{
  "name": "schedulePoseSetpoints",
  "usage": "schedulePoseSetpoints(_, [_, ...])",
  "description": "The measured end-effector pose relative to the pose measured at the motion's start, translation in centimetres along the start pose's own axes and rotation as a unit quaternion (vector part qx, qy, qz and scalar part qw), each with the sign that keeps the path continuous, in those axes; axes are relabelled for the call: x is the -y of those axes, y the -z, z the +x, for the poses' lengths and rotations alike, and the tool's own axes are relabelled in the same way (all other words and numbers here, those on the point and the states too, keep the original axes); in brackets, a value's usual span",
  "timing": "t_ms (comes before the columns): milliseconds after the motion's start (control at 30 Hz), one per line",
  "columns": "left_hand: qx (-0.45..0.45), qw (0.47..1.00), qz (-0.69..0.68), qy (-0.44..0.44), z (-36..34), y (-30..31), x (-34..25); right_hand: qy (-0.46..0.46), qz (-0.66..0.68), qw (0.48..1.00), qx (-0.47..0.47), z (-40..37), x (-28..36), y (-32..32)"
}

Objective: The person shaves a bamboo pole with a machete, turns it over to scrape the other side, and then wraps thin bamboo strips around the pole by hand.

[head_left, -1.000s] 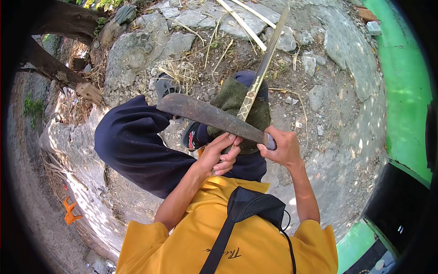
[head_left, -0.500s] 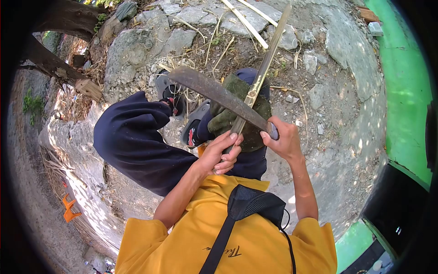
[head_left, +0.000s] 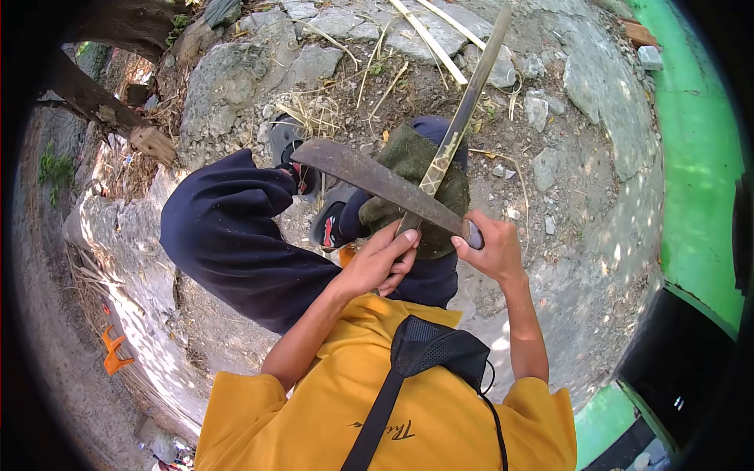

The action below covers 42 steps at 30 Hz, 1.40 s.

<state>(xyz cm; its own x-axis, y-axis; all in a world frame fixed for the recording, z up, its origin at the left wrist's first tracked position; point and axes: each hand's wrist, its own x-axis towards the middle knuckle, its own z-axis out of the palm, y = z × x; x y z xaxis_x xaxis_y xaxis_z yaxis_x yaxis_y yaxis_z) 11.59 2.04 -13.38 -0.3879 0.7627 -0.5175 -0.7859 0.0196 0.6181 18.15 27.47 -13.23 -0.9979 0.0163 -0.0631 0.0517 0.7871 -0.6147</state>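
My left hand (head_left: 382, 263) is closed around the near end of a long split bamboo strip (head_left: 469, 102), which points away from me and up to the right. My right hand (head_left: 493, 247) grips the handle of a machete (head_left: 369, 174). Its broad, dark, worn blade reaches left and lies across the bamboo just beyond my left fingers. Pale scraped patches show on the bamboo beyond the blade. Under both, a dark green cloth (head_left: 408, 161) is draped over my leg. The bamboo's lower end is hidden in my left hand.
Pale strips (head_left: 428, 39) and thin shavings (head_left: 314, 118) lie on the rocky ground ahead. Sandals (head_left: 334, 216) are on my feet. At left are a cut wooden post (head_left: 149, 144) and an orange object (head_left: 115, 351). A green wall (head_left: 699, 157) runs along the right.
The machete blade has shifted along the bamboo toward my left hand. My right hand has dropped slightly nearer to me. Both hands keep their hold.
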Motion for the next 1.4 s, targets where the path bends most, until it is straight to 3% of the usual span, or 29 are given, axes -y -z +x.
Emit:
schedulePoseSetpoints(233, [-0.013,1.000,0.015,-0.013,0.0,-0.4,-0.4,-0.075,0.013,0.997,-0.022,2.2,-0.9,0.4])
schedulePoseSetpoints(400, [-0.016,1.000,0.021,-0.010,-0.1,-0.2,-0.4,-0.013,-0.035,0.996,-0.079,1.9,0.0,0.1])
schedulePoseSetpoints(500, [-0.011,1.000,0.024,-0.003,-0.2,-0.2,-0.4,0.008,-0.062,0.996,-0.061,1.4,-0.1,0.6])
schedulePoseSetpoints(733, [-0.076,0.989,0.122,-0.033,-0.4,-1.9,-0.5,-0.023,-0.088,0.993,-0.078,2.9,-0.2,0.7])
schedulePoseSetpoints(900, [-0.082,0.990,0.109,-0.022,-0.5,-1.8,-0.4,0.034,-0.099,0.994,-0.034,3.4,-0.2,1.4])
schedulePoseSetpoints(1167, [-0.134,0.961,0.221,-0.097,-0.5,-2.7,-0.6,0.018,-0.092,0.995,-0.046,5.3,-1.6,1.0])
schedulePoseSetpoints(1400, [-0.133,0.972,0.173,-0.084,-0.4,-2.6,-0.1,0.042,-0.055,0.998,0.003,5.0,-1.9,0.6])
